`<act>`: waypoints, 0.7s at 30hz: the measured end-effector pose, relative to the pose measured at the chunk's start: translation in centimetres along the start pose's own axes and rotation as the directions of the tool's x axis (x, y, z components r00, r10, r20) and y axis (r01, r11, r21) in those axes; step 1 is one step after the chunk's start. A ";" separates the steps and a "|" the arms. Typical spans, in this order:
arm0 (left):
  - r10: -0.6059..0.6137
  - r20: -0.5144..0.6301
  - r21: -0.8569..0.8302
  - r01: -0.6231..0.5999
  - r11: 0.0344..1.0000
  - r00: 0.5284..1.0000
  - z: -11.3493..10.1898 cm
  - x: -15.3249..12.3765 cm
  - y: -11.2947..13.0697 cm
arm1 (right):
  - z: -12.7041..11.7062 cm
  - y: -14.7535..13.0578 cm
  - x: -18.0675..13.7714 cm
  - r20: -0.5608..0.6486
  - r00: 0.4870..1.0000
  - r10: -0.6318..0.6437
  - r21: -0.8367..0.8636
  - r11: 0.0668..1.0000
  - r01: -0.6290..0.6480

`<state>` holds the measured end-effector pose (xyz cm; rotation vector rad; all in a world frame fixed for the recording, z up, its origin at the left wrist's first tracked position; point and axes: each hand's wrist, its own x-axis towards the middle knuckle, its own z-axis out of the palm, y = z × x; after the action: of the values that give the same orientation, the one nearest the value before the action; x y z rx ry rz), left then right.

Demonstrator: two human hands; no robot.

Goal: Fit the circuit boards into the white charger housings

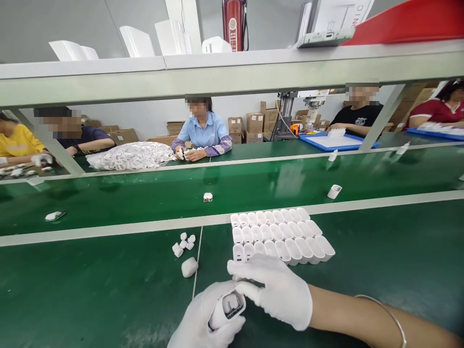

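My left hand, in a white glove, is wrapped round a white plastic housing near the bottom centre. The housing's open end faces up and right, showing a pale lump and dark parts inside. My right hand, also gloved, reaches in from the right. Its fingers are stretched out, and the thumb is close to the housing's rim; I cannot tell whether it touches. Just beyond that hand stand rows of white open housings. Left of them lie a larger white lump and several small white lumps.
A green conveyor belt crosses beyond the work table, carrying scattered white parts, among them a housing. Overhead runs a shelf beam. Across the belt, several people work beside a bag of white parts and a blue tray.
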<state>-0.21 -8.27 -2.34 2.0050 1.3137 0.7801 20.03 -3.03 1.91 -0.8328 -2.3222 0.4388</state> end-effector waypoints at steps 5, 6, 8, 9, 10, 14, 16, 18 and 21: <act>-0.046 0.010 -0.115 0.047 0.992 0.999 0.0 0.1 0.0 | 0.1 1.1 0.0 0.062 0.987 -0.145 -0.161 0.975 0.153; -0.048 0.013 -0.119 0.049 0.992 0.999 -0.1 0.3 0.3 | 0.1 1.2 0.0 0.089 0.977 -0.195 -0.182 0.961 0.208; -0.054 0.038 -0.142 0.059 0.988 0.998 -0.1 0.5 0.9 | 0.2 1.3 0.0 0.118 0.961 -0.250 -0.188 0.945 0.269; -0.061 0.070 -0.168 0.072 0.983 0.996 -0.1 0.6 1.2 | 0.2 1.3 0.0 0.116 0.965 -0.236 -0.170 0.952 0.254; -0.072 0.104 -0.200 0.092 0.975 0.992 0.0 0.6 1.3 | 0.3 1.1 0.0 0.105 0.975 -0.198 -0.139 0.967 0.212; -0.124 0.210 -0.331 0.190 0.924 0.970 0.4 0.6 1.6 | 0.0 0.5 0.3 0.127 0.992 -0.007 0.090 0.996 -0.004; -0.133 0.265 -0.388 0.232 0.892 0.955 0.4 0.6 1.7 | -0.4 0.5 0.6 0.248 0.964 0.095 0.250 0.955 -0.159; -0.110 0.315 -0.443 0.249 0.861 0.943 0.3 0.7 1.7 | -0.9 0.8 0.8 0.378 0.912 0.158 0.383 0.871 -0.309; -0.106 0.320 -0.485 0.259 0.835 0.941 0.1 0.6 1.5 | -1.3 1.3 1.0 0.444 0.880 0.168 0.444 0.812 -0.379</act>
<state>0.93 -8.23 -1.17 1.4625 0.9775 0.6435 20.81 -1.27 2.67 -0.8665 -2.2341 1.4118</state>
